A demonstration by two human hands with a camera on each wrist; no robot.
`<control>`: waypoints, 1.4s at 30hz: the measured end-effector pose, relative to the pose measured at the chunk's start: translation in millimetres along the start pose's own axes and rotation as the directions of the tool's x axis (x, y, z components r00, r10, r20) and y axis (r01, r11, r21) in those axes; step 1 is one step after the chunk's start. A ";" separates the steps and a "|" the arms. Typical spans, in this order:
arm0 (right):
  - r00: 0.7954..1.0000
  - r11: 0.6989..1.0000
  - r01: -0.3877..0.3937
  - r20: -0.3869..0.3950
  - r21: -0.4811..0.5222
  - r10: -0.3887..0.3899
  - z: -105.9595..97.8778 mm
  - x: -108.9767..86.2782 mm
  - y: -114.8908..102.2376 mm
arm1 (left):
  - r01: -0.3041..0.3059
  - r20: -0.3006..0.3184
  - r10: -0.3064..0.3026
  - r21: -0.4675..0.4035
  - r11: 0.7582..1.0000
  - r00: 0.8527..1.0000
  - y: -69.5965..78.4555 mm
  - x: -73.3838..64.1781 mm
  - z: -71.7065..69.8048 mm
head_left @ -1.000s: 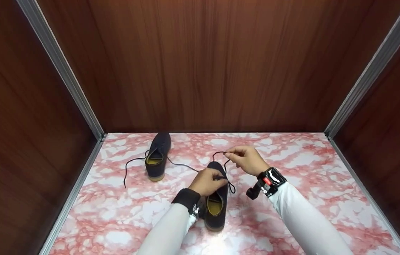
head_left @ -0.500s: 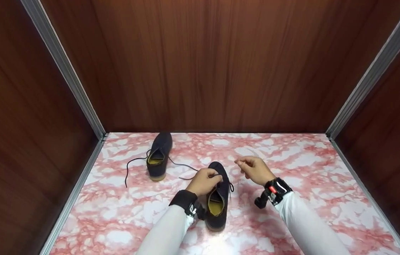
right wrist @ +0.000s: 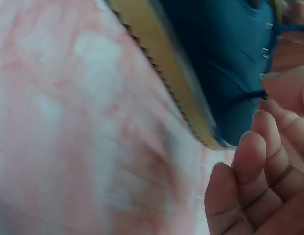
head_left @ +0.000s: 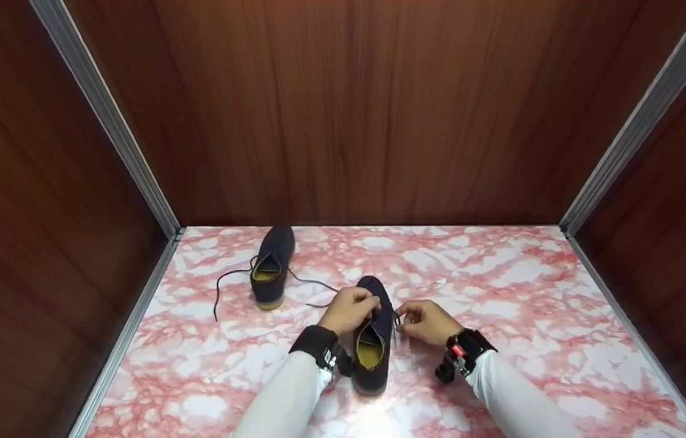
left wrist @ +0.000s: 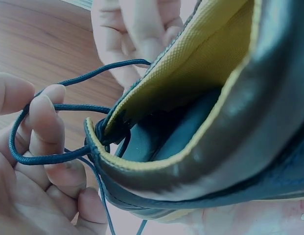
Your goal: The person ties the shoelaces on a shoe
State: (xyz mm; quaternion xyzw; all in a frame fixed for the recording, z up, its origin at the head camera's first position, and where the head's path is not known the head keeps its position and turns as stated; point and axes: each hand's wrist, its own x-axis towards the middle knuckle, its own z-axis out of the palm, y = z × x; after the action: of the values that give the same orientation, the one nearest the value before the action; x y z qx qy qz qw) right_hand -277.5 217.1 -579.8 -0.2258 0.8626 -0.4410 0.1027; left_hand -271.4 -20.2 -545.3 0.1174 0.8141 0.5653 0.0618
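Note:
A dark navy lace-up shoe (head_left: 370, 353) with a yellow lining stands upright between my hands, toe pointing away. My left hand (head_left: 349, 313) is over its lacing and pinches a loop of the dark shoelace (left wrist: 44, 159), which bends round the fingertips in the left wrist view. At the shoe's right side, my right hand (head_left: 428, 322) pinches the lace beside a small hanging loop. The right wrist view has the right fingers (right wrist: 249, 156) curled in near the lace and the shoe's toe. Part of the lacing is hidden behind the left hand.
A matching navy shoe (head_left: 273, 261) stands farther back on the left, its loose laces (head_left: 219, 286) spread to both sides. The red-and-white marbled tabletop (head_left: 501, 292) is bounded by brown wood-grain panels (head_left: 343, 115) with grey metal corner strips (head_left: 118, 134).
My right hand has let go of the lace it held out beyond the toe, then come down and back to the shoe's right side. The left hand stays over the lacing.

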 end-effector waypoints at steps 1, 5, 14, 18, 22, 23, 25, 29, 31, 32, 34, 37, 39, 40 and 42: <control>1.000 1.000 0.003 -0.004 -0.012 -0.003 2.5 0.0 1.2 | 0.004 -0.003 -0.004 -0.004 1.000 1.000 0.5 0.1 0.1; 0.999 0.997 0.024 -0.031 -0.069 -0.026 8.7 -0.6 3.7 | 0.001 -0.021 -0.001 -0.015 1.000 1.000 1.4 1.1 0.5; 0.994 0.994 0.036 -0.094 -0.108 -0.046 -0.3 -3.8 -2.6 | 0.008 -0.083 -0.014 -0.073 0.997 0.996 4.0 4.1 -0.7; 0.992 0.997 0.024 -0.121 -0.076 -0.033 -9.5 -4.7 -10.1 | 0.021 -0.114 -0.034 -0.111 0.994 0.993 6.1 6.6 -1.3; 0.991 0.999 0.017 -0.130 -0.048 -0.023 -18.4 -6.5 -17.5 | 0.029 -0.138 -0.054 -0.181 0.983 0.989 7.7 7.2 -3.1; 0.991 0.999 0.012 -0.132 -0.045 -0.018 -20.4 -7.1 -19.1 | 0.029 -0.142 -0.058 -0.197 0.980 0.988 7.7 7.3 -3.7; 0.991 0.999 0.005 -0.133 -0.034 -0.010 -24.2 -8.3 -21.9 | 0.028 -0.144 -0.063 -0.228 0.973 0.988 7.0 7.7 -4.9; 0.990 1.000 0.000 -0.142 0.012 0.002 -30.2 -9.7 -26.3 | 0.029 -0.135 -0.066 -0.256 0.966 0.989 5.9 7.7 -8.5; 0.989 1.000 0.005 -0.145 0.031 0.000 -32.0 -10.0 -27.9 | 0.028 -0.132 -0.065 -0.266 0.964 0.989 4.6 7.7 -10.2; 0.989 0.999 0.008 -0.147 0.040 -0.002 -32.6 -10.1 -28.6 | 0.026 -0.133 -0.064 -0.268 0.963 0.989 3.7 7.4 -10.9; 0.989 0.998 0.015 -0.149 0.055 -0.006 -33.4 -10.2 -29.9 | 0.023 -0.133 -0.061 -0.272 0.962 0.989 1.4 7.4 -12.5; 0.989 0.997 0.016 -0.148 0.081 -0.004 -34.3 -10.9 -32.5 | 0.014 -0.130 -0.052 -0.272 0.962 0.990 -2.0 6.9 -14.4; 0.989 0.996 0.019 -0.149 0.090 -0.005 -35.2 -11.4 -34.0 | 0.010 -0.127 -0.046 -0.267 0.964 0.991 -3.9 6.5 -15.3; 0.989 0.995 0.016 -0.150 0.096 -0.001 -35.5 -11.7 -34.8 | 0.008 -0.126 -0.042 -0.260 0.965 0.991 -4.8 6.2 -15.6; 0.988 0.994 0.006 -0.156 0.105 0.010 -36.0 -12.1 -37.2 | -0.001 -0.124 -0.030 -0.246 0.969 0.992 -7.0 5.5 -16.2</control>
State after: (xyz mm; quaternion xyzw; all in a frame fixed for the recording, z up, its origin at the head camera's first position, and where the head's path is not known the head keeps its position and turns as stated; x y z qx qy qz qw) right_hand -269.3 229.7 -528.9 -0.1841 0.8438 -0.5020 0.0470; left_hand -281.3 -35.7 -545.9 0.0669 0.7412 0.6674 0.0280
